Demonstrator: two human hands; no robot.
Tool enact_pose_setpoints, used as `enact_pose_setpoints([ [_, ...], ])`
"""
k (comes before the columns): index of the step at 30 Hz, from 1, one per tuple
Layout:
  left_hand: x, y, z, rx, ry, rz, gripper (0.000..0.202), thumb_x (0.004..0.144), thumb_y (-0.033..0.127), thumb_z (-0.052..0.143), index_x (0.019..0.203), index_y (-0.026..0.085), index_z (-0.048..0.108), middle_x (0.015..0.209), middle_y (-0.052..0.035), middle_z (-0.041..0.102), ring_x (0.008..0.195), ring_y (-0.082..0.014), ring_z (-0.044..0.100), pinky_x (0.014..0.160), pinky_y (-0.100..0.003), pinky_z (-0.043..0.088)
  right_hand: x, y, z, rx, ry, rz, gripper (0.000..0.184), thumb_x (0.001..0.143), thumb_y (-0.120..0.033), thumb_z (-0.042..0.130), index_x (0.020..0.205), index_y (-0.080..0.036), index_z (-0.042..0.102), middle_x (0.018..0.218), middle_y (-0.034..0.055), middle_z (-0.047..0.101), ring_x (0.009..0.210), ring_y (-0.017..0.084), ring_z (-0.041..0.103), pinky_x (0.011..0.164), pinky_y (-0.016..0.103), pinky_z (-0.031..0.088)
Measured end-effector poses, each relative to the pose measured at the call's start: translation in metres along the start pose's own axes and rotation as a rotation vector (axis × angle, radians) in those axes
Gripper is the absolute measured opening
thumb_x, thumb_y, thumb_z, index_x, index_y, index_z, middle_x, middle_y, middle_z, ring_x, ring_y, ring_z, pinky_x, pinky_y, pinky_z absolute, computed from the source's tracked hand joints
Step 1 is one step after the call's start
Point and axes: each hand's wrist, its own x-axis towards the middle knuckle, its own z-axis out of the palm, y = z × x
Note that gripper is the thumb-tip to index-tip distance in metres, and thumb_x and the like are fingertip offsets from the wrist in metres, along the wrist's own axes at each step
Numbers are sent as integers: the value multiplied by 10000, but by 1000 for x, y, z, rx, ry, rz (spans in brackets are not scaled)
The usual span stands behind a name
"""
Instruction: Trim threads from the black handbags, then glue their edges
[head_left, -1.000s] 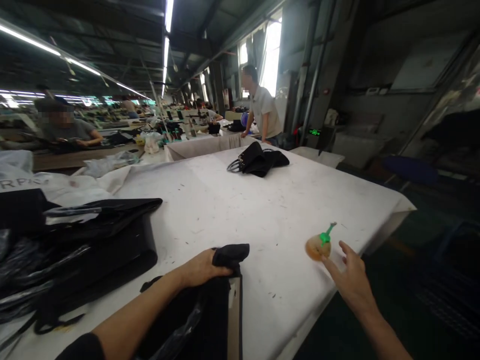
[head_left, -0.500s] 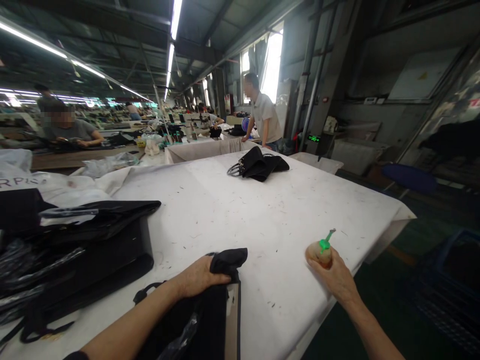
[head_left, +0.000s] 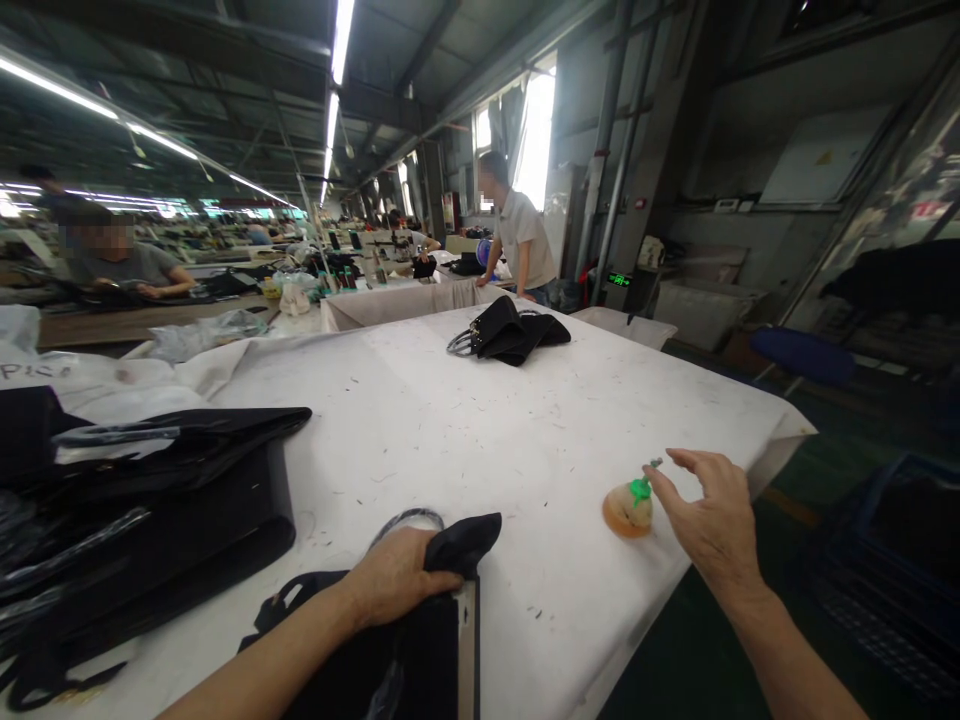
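My left hand (head_left: 401, 577) is closed on a fold of black fabric (head_left: 457, 540) at the top of a black bag (head_left: 390, 660) lying at the table's near edge. My right hand (head_left: 712, 520) hovers open, fingers spread, just right of a small round tan bottle with a green nozzle (head_left: 630, 505). The bottle stands on the white table (head_left: 465, 420) near its right edge, and my fingertips are close to the nozzle without gripping it.
A stack of black bags in plastic (head_left: 142, 500) fills the left. Another black handbag (head_left: 506, 330) lies at the far side. A person in a light shirt (head_left: 517, 235) stands beyond the table; another sits at far left (head_left: 112, 265). The floor drops away right.
Half a second ago my right hand was wrapped on the bottle; now it has let go and opened beside it. The bottle stands on the table. My left hand keeps its hold.
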Motion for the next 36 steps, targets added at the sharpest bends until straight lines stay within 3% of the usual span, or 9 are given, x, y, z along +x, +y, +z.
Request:
enact_pose_setpoints([
  [12, 0, -6, 1, -17, 7, -1, 288, 731, 428, 689, 901, 200, 737, 833, -18, 706, 805, -223, 637, 725, -273, 448, 7, -2, -4, 14, -24, 7, 220, 873, -369, 559, 804, -210, 694, 828, 58, 721, 822, 247, 628, 855, 414, 422],
  [17, 0, -7, 1, -26, 7, -6, 291, 736, 432, 692, 909, 203, 737, 842, -13, 712, 807, -224, 641, 729, -276, 448, 9, -4, -8, 130, -123, 141, 250, 845, -422, 567, 753, -226, 691, 819, 60, 727, 845, 255, 619, 860, 408, 422],
  [25, 1, -6, 0, -28, 7, -2, 282, 733, 425, 699, 909, 207, 732, 854, -8, 717, 811, -217, 640, 726, -271, 447, 6, 3, -4, 240, -179, 455, 385, 798, -564, 595, 833, -202, 722, 759, 44, 727, 681, 227, 609, 613, 333, 429],
  [36, -2, -6, 0, -12, 10, -10, 292, 738, 447, 682, 899, 207, 725, 841, -1, 715, 796, -212, 640, 717, -272, 451, 9, 3, 4, 467, -201, 674, 315, 728, -490, 617, 778, -185, 672, 781, 80, 735, 694, 223, 617, 648, 341, 447],
])
